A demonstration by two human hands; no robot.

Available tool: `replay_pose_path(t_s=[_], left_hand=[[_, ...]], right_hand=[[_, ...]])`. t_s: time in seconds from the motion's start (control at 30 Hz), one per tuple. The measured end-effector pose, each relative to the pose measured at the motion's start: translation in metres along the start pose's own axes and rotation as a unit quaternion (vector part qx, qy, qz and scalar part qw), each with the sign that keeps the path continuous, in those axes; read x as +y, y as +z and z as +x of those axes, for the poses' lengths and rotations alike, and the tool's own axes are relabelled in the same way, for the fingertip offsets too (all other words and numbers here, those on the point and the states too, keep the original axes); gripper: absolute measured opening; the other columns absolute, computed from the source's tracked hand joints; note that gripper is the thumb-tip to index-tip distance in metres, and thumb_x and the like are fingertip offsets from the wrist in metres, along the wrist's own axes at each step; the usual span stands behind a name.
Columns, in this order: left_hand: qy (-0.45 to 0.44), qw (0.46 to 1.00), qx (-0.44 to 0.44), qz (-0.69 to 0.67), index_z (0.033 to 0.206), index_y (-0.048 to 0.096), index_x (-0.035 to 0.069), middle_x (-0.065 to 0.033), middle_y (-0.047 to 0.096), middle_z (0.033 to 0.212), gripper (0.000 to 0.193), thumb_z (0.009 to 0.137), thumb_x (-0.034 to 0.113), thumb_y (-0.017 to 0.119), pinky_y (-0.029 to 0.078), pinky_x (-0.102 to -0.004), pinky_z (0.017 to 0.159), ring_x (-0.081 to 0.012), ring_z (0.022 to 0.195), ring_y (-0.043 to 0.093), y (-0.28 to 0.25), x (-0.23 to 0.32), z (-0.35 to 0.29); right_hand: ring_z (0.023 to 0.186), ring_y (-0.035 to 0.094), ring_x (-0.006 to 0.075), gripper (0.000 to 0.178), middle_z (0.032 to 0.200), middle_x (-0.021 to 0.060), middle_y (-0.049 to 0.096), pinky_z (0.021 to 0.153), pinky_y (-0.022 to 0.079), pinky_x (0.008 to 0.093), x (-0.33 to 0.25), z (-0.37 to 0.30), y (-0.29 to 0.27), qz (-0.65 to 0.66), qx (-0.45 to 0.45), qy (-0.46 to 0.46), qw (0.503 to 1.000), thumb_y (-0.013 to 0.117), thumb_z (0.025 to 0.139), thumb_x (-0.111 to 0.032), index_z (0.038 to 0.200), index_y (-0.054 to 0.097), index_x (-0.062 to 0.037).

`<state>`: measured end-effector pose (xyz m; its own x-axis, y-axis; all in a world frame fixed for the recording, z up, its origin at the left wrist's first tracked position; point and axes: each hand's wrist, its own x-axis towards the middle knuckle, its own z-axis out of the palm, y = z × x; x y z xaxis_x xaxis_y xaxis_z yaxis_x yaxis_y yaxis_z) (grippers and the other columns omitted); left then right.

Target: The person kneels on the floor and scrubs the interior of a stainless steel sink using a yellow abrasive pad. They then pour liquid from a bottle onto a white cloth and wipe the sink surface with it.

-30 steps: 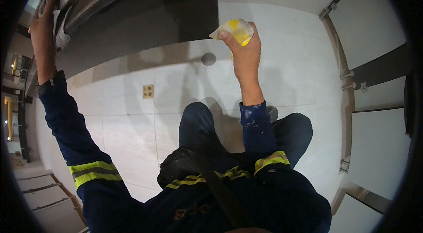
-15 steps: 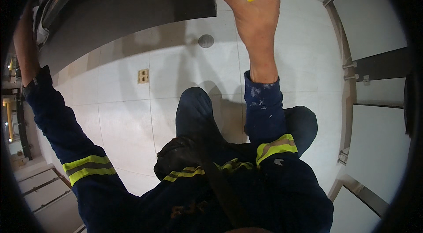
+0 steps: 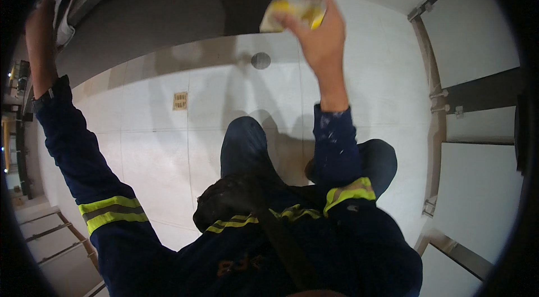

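Note:
My right hand [image 3: 323,35] is raised in the upper middle, slightly blurred. Its thumb and fingers close on a flat yellow-and-white folded piece [image 3: 275,20], perhaps a cloth or packet; the kind is not clear. It is held before the lower corner of a dark panel [image 3: 168,13]. At the upper left my left hand [image 3: 42,30] reaches up along the far end of that panel. Beside it is a crumpled-looking white thing [image 3: 64,24]. The left fingers are lost in the dark rim of the picture, so their grip is hidden.
Pale tiles cover the floor [image 3: 151,168], with a square brass drain [image 3: 179,101] and a round grey cover [image 3: 260,61]. White stall panels [image 3: 477,184] with metal fittings line the right. More panels [image 3: 67,263] stand at the lower left. My bent knees are below me.
My right hand has come down and slightly left, toward me, still holding the yellow-and-white piece. The left hand has shifted slightly right in the picture as the view moved a little.

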<state>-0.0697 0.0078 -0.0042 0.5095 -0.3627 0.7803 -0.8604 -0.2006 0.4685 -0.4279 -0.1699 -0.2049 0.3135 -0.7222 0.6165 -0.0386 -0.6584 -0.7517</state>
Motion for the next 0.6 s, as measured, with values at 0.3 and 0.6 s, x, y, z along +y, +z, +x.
replay_pose_path(t_s=[0.3,0.6], left_hand=[[0.062,0.985,-0.064,0.148,0.142,0.049,0.028,-0.0147,0.058,0.136,0.057,0.092,0.001,0.051,0.049,-0.0386,0.100,-0.0280,0.118,0.060,-0.006,-0.030,0.010],[0.074,0.983,-0.036,0.166,0.142,0.051,0.028,-0.0134,0.068,0.118,0.054,0.094,0.003,0.053,0.054,-0.0388,0.088,-0.0271,0.103,0.068,-0.001,-0.030,0.011]], right_hand=[[0.100,0.065,0.0248,0.037,0.110,0.0129,0.066,0.089,0.051,0.0343,-0.062,0.061,-0.013,0.124,-0.088,0.014,0.988,0.076,0.082,-0.024,0.111,0.062,-0.0050],[0.090,0.070,0.0254,0.060,0.096,0.0196,0.069,0.083,0.054,0.0362,0.002,0.026,-0.013,-0.006,-0.107,0.060,0.992,0.086,0.071,-0.037,0.108,0.062,0.0037]])
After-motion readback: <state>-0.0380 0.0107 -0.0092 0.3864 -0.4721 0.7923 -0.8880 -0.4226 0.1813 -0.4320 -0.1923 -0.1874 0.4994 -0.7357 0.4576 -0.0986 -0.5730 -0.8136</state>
